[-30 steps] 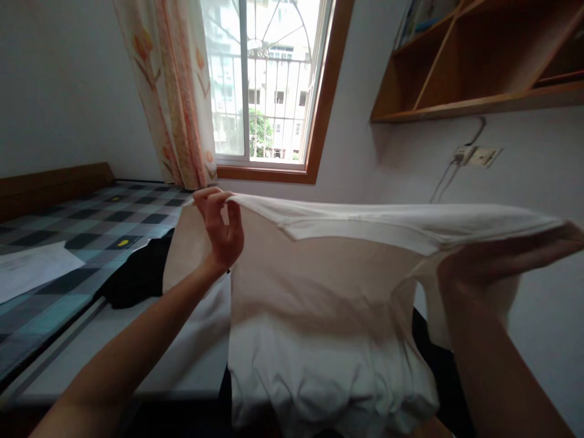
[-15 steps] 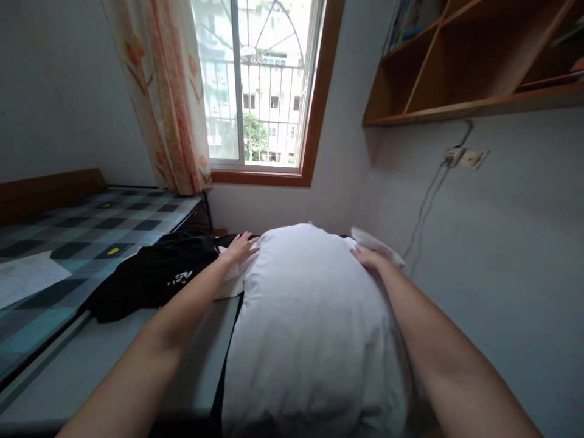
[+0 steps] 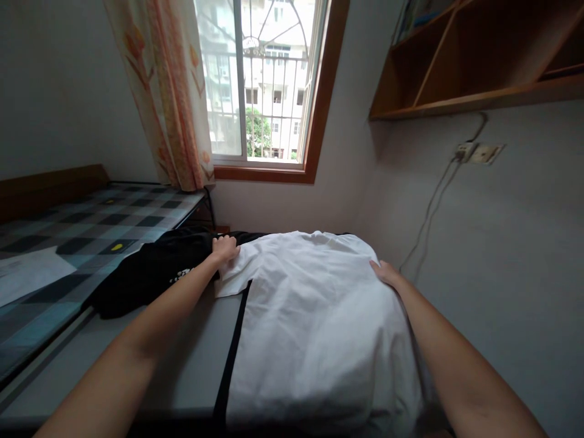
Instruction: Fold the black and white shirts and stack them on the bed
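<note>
A white T-shirt point(image 3: 314, 316) lies spread on the surface before me, its body reaching down to the bottom of the view. Its left sleeve point(image 3: 237, 281) juts out to the left, with a few creases. With curled fingers my left hand point(image 3: 225, 249) grips the top of that sleeve. My right hand point(image 3: 387, 272) pinches the shirt's right edge near the shoulder; its fingertips are partly hidden by the fabric. Left of the shirt lies a black garment point(image 3: 141, 277) with a small white print, partly behind my left forearm.
A pale grey board point(image 3: 201, 359) extends left of the shirt. Farther left is a checked mattress point(image 3: 150, 213) with white paper point(image 3: 31, 274) on it. A curtain point(image 3: 177, 121) hangs by the window. Wooden shelves point(image 3: 479, 97) and a socket with cables point(image 3: 465, 152) are on the right wall.
The white T-shirt, puffed up with air before, has sunk flatter. My left hand has moved left and closed on the sleeve; my right hand has shifted slightly right and down.
</note>
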`<state>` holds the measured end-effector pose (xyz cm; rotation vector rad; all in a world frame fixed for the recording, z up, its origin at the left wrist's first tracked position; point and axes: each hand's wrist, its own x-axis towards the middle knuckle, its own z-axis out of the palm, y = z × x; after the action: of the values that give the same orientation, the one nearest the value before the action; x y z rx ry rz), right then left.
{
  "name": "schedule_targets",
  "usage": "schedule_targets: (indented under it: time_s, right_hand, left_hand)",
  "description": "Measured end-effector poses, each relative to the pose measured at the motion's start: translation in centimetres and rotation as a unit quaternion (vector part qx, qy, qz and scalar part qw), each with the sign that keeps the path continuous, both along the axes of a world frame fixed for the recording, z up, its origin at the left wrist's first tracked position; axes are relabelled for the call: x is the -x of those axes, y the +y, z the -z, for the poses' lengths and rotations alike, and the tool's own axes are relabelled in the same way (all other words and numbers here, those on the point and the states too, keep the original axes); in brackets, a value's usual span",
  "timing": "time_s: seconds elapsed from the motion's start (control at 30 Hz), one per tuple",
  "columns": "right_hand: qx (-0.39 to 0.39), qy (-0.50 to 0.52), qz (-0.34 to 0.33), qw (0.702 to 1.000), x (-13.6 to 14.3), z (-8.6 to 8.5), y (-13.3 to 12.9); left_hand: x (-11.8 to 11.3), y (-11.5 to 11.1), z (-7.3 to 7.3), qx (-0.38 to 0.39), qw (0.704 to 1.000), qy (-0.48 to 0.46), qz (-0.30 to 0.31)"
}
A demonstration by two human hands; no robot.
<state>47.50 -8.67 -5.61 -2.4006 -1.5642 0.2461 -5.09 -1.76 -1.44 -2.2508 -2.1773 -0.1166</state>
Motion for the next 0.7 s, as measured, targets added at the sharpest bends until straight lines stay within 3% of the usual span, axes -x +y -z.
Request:
schedule_targets:
  time_s: [0.23,0.5,0.6,0.7]
  right_hand:
    - [0.091,-0.040,0.067,0.993,1.5,-0.7,-1.2]
    - [0.100,-0.060,0.068,0.991,2.4,-1.2,-1.7]
    - [0.107,-0.065,0.066,0.990,2.7,-1.5,-2.0]
    - [0.118,-0.075,0.071,0.988,3.2,-1.9,-2.0]
  left_hand:
    - [1.7,0.7,-1.0,0.071,0.996,-0.057,0.001]
    - [2.6,1.9,-2.9,-0.030,0.993,-0.106,-0.035]
    - [2.9,1.7,-2.3,-0.053,0.995,-0.058,-0.054]
    - [3.0,1.3,-0.8,-0.053,0.998,0.004,-0.032]
